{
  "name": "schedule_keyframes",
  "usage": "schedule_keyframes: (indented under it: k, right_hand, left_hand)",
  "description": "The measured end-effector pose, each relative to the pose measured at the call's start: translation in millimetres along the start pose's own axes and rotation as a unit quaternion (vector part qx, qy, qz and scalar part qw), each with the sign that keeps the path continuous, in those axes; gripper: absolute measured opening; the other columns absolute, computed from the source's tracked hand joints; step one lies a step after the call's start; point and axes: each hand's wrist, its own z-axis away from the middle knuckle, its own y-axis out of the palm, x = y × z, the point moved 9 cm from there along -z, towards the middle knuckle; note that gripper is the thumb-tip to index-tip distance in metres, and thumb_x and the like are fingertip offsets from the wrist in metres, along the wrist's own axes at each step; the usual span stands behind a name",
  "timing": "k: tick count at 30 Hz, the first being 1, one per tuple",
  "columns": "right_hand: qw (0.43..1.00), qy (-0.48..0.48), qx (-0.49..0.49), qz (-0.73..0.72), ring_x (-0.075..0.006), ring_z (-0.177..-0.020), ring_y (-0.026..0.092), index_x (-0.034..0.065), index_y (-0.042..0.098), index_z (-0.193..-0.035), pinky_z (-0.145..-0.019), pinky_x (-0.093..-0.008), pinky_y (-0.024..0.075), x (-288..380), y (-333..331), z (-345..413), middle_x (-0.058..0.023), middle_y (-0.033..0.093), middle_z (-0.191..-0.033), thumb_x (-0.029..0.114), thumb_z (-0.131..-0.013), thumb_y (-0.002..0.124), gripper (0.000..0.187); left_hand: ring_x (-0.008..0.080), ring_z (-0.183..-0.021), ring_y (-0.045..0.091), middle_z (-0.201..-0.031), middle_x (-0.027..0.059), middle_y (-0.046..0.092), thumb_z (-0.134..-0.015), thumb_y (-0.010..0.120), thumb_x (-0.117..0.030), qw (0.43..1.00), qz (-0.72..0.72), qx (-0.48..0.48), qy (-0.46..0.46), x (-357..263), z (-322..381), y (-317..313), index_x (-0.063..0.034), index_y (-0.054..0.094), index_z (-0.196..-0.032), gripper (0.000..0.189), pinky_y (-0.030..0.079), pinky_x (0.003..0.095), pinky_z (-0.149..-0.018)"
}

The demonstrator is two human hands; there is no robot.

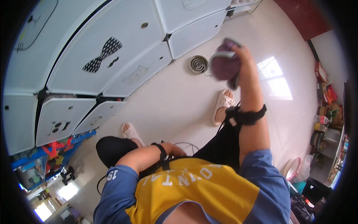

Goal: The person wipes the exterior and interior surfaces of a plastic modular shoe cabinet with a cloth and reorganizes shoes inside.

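At the end of my outstretched right arm, my right hand (242, 54) grips purple ribbed footwear (226, 63) with grey edges. It looks like a pair of shoes or slippers pressed together, slightly blurred. They hang above the tiled floor (173, 92). Just to their left on the tiles sits a round dish with a spiral coil (198, 65), apparently a mosquito coil holder. My left hand (176, 150) is low by my lap, near a thin dark cable (186, 143). Its fingers are partly hidden, so whether it holds anything does not show.
White panel cabinets (112, 56) with black connectors line the left side. My feet wear pale slippers (222, 107). A small dumbbell (68, 175) lies lower left. Boxes, bottles and a shelf (331, 140) run along the right, near a pink-rimmed basin (292, 168). A rack (242, 9) stands at the top.
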Motion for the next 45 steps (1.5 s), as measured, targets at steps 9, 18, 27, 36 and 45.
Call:
schedule_keyframes:
  k: [9, 18, 27, 36, 45]
  right_hand:
    - [0.929, 0.154, 0.3, 0.156, -0.009, -0.069, 0.052, 0.0001, 0.054, -0.095, -0.064, -0.0228, 0.0439, -56, 108, 43, -0.006, 0.059, -0.074, 0.011, -0.078, 0.052, 0.02]
    - [0.879, 0.215, 0.366, 0.215, -0.0205, -0.067, 0.056, 0.0007, 0.057, -0.09, -0.066, -0.0291, 0.0443, -107, 93, -42, -0.0108, 0.06, -0.072, 0.023, -0.073, 0.052, 0.028]
    - [0.861, 0.144, 0.441, 0.21, -0.0231, -0.08, 0.055, 0.0008, 0.058, -0.097, -0.076, -0.0292, 0.0414, -58, 84, -59, -0.0134, 0.06, -0.084, 0.044, -0.079, 0.047, 0.048]
    - [0.928, -0.073, 0.276, 0.24, -0.0375, -0.086, 0.051, -0.0006, 0.055, -0.091, -0.078, -0.0386, 0.0395, -16, 34, -59, -0.0225, 0.056, -0.09, 0.036, -0.086, 0.034, 0.043]
    - [0.906, -0.085, 0.355, 0.216, -0.0327, -0.088, 0.052, 0.0037, 0.059, -0.092, -0.078, -0.0353, 0.0398, -25, 30, -53, -0.0157, 0.057, -0.096, 0.037, -0.086, 0.036, 0.041]
  left_hand:
    - [0.0269, -0.106, 0.045, -0.116, 0.0109, 0.047, -0.082, 0.045, -0.036, 0.994, 0.05, 0.072, 0.066, -35, -13, -4, -0.0118, 0.044, -0.117, 0.043, 0.044, 0.0443, -0.073]
    - [0.0252, -0.105, 0.046, -0.114, 0.01, 0.049, -0.082, 0.044, -0.037, 0.985, 0.047, 0.112, 0.121, -104, -3, -46, -0.0107, 0.045, -0.116, 0.043, 0.043, 0.0396, -0.076]
    - [0.0224, -0.103, 0.047, -0.112, 0.0089, 0.05, -0.082, 0.044, -0.038, 0.997, 0.053, -0.009, 0.061, -147, 18, -106, -0.0098, 0.046, -0.116, 0.044, 0.041, 0.0339, -0.08]
    - [0.0263, -0.111, 0.04, -0.124, 0.0079, 0.04, -0.078, 0.028, -0.062, 0.626, 0.512, -0.357, 0.468, -310, 225, -227, -0.0153, 0.037, -0.121, 0.064, 0.03, 0.0492, -0.092]
    - [0.0203, -0.08, 0.056, -0.091, 0.0043, 0.057, -0.083, 0.048, -0.028, 0.534, 0.503, -0.538, 0.416, -281, 269, -230, -0.0115, 0.05, -0.102, 0.026, 0.046, 0.0396, -0.069]
